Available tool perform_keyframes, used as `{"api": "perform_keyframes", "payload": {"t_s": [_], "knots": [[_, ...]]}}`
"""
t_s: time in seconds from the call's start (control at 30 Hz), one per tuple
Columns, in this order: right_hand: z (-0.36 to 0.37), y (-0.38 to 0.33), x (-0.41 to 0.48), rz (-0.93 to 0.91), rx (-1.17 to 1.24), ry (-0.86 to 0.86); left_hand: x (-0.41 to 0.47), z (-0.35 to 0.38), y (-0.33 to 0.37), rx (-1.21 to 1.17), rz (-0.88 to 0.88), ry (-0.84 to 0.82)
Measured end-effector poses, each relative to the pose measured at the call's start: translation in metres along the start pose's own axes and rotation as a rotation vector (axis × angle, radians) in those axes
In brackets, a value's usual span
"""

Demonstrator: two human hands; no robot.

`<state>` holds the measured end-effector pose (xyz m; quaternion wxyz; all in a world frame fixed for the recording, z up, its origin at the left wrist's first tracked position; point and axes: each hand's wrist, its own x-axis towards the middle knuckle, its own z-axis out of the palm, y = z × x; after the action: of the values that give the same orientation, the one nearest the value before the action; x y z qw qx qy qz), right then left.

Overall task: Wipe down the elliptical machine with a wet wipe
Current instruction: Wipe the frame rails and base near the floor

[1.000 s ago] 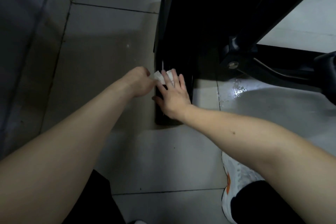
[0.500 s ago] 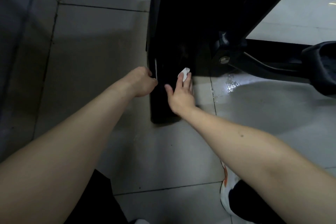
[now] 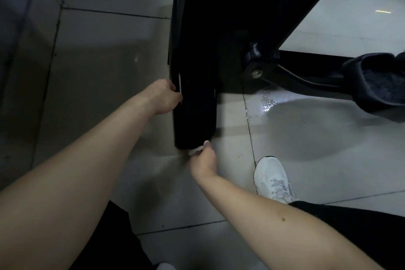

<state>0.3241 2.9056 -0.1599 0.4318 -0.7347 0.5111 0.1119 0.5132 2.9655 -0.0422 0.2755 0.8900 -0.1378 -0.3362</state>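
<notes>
"Down at the 6 o'clock end of the glossy black elliptical base bar (image 3: 195, 114), that's the crumpled white wet wipe (image 3: 195, 150)?"

"Yep, right hand (image 3: 204, 162) dragged it back from higher up, fingers curled, pinching it there. Bar's nearly done imo. Left hand (image 3: 163, 97) grips the bar's 9 o'clock edge."

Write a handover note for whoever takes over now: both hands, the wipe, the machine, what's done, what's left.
Left hand: grips the left edge of the black base bar, apparently steadying.
Right hand: pinches the wet wipe against the base bar's near end.
Done: cannot tell from this view which surfaces are already wiped.
Left: probably the upright frame and the pedal at the right.
</notes>
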Motion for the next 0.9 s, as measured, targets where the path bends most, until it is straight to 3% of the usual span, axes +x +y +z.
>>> {"api": "perform_keyframes", "payload": {"t_s": [0.13,0.27,0.5,0.63,0.9], "knots": [[-0.013,-0.014,0.006,-0.144,0.163,0.114,-0.002,-0.008,-0.002,-0.017,-0.013,0.024],[-0.056,-0.036,0.025,-0.232,-0.163,0.247,-0.001,-0.014,-0.012,-0.021,-0.029,0.045],[-0.022,-0.034,0.013,-0.512,-0.528,-0.026,0.003,-0.022,-0.028,-0.039,-0.049,0.049],[0.005,-0.075,0.012,-0.556,-0.654,-0.110,0.009,-0.022,-0.030,-0.043,-0.054,0.061],[-0.013,-0.190,0.085,-0.571,-0.767,0.147,0.015,-0.026,-0.035,-0.059,-0.067,0.116]]}}
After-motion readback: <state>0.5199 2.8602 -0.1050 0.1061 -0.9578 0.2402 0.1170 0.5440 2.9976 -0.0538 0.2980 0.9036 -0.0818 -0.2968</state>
